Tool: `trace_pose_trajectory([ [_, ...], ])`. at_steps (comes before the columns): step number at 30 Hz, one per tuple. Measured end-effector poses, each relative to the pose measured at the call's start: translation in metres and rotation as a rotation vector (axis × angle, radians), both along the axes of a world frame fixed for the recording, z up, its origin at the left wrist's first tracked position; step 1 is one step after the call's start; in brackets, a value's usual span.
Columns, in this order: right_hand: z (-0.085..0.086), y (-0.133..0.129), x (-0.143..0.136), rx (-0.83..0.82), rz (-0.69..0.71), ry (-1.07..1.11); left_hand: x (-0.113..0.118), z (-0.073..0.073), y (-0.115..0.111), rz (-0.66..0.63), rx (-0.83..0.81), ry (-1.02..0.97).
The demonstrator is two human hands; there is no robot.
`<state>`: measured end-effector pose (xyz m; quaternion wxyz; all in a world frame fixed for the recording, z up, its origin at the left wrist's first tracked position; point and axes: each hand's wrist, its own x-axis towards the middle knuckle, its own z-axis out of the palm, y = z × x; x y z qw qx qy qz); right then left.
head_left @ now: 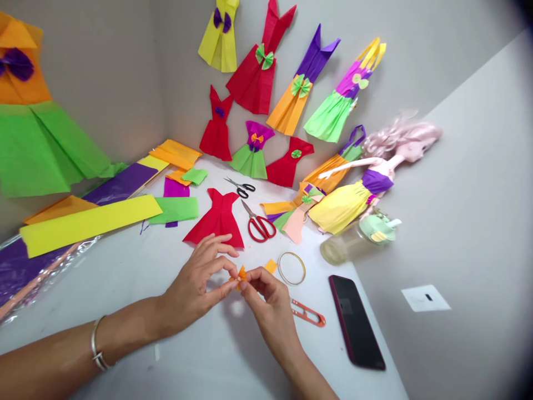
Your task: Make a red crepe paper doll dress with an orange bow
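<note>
Between my two hands is a small orange paper bow [241, 276], pinched above the table. My left hand [199, 278] grips its left side with thumb and index finger, the other fingers lifted and spread. On its right side, my right hand [266, 294] pinches it with the thumb and fingertips, the remaining fingers curled. A red paper dress [220, 219] lies flat just beyond my left fingers. Past my right hand are an orange paper scrap [271, 266], a roll of thin golden wire or a bangle [280, 269] and orange thread snips [310, 314], partly hidden by that hand.
Red-handled scissors [261, 228] and black-handled scissors [241, 188] lie behind the red dress. Coloured paper strips [91, 222] cover the left side. A phone [357, 322], a bottle [353, 241] and a doll [370, 178] are at the right. Paper dresses [258, 78] hang on the wall.
</note>
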<state>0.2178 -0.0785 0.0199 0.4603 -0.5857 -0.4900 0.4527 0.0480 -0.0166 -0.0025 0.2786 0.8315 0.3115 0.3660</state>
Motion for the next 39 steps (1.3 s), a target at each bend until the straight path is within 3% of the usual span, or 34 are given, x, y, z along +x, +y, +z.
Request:
trace_pose_trajectory([
  [23,0.0004,-0.0020,0.0001,0.055,0.015,-0.118,0.0008,0.0011,0.0020,-0.041,-0.048,-0.048],
  [31,0.0012,-0.0002,0.0012,0.013,0.015,-0.058,0.0004,0.0009,0.0010,-0.037,-0.129,-0.054],
  [39,-0.0025,0.0017,0.0050,-0.096,0.028,0.138,0.0011,0.0013,0.0017,-0.035,-0.282,-0.075],
])
